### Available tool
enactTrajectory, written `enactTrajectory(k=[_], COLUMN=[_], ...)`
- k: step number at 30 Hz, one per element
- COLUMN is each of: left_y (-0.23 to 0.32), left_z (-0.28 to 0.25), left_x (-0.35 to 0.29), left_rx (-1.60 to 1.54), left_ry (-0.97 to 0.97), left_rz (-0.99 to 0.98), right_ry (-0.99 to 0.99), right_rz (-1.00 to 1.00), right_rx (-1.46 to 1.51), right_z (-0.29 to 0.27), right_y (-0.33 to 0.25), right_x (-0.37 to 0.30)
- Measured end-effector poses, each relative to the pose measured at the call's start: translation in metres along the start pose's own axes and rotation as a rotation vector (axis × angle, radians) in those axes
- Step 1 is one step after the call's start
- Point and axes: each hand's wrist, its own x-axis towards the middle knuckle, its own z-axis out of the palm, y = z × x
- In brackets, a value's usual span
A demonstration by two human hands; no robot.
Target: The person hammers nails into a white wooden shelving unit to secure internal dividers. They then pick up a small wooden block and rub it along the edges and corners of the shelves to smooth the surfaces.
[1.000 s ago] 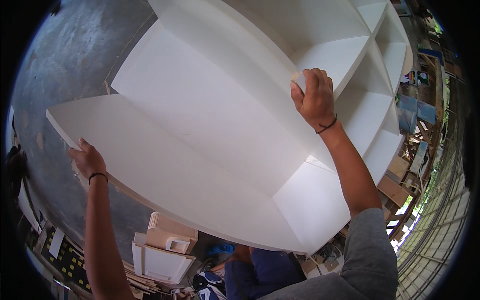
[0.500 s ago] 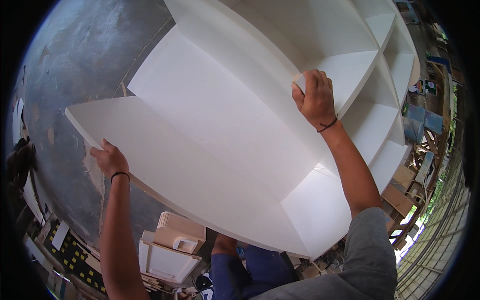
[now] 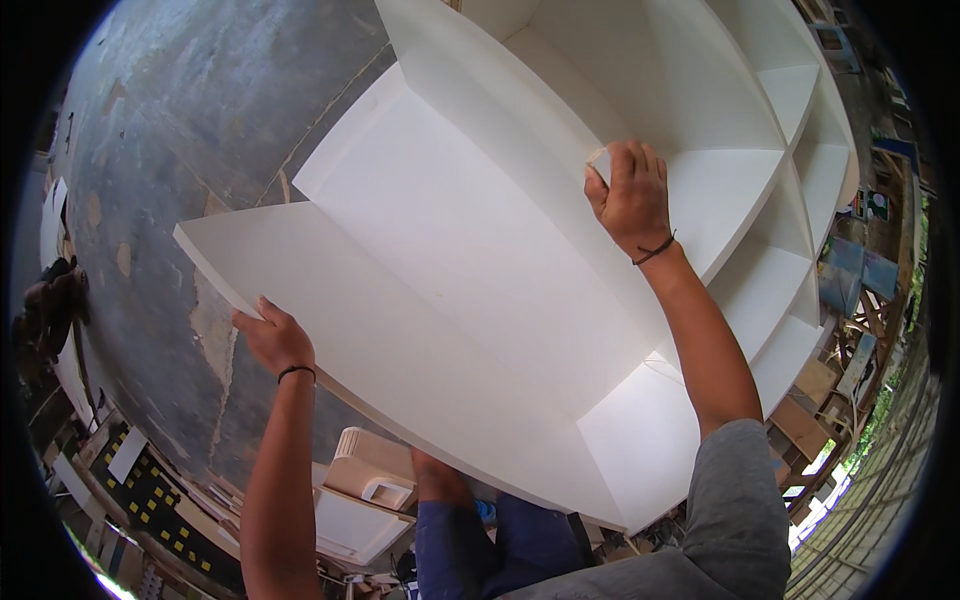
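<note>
A large white cabinet carcass (image 3: 400,240) lies in front of me with its compartments facing up. My left hand (image 3: 278,337) is closed round the edge of its near-left side panel (image 3: 330,265), thumb on the inner face. My right hand (image 3: 632,195) grips a small pale block (image 3: 600,163) with a light brown edge, at the upper edge of the long divider panel (image 3: 500,110). The fingers partly hide the block, so its exact kind cannot be made out.
Crossing shelves (image 3: 780,150) form smaller compartments at the right. Grey concrete floor (image 3: 200,120) spreads to the left. Near my legs stand a pale wooden box with a handle cutout (image 3: 375,465) and a white panel (image 3: 355,525). Wood scraps (image 3: 800,420) lie along the right side.
The cabinet appears farther right in the picture, and my left hand has shifted with its edge. Relative to the cabinet, my right hand and the block have slid leftward along the divider's edge.
</note>
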Motion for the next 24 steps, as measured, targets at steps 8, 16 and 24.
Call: enactTrajectory(k=[8, 16, 24], left_y=[-0.007, -0.013, 0.019], left_z=[0.001, 0.006, 0.007], left_x=[0.0, 0.06, 0.175], left_rx=[-0.184, -0.394, -0.104], left_ry=[-0.037, -0.066, -0.01], left_rz=[0.04, -0.036, -0.123], right_ry=[0.038, 0.025, 0.022], right_rz=[-0.014, 0.007, 0.007], right_rx=[-0.031, -0.033, -0.061], right_z=[0.022, 0.04, 0.06], right_y=[-0.017, -0.037, -0.052], right_x=[0.051, 0.104, 0.148])
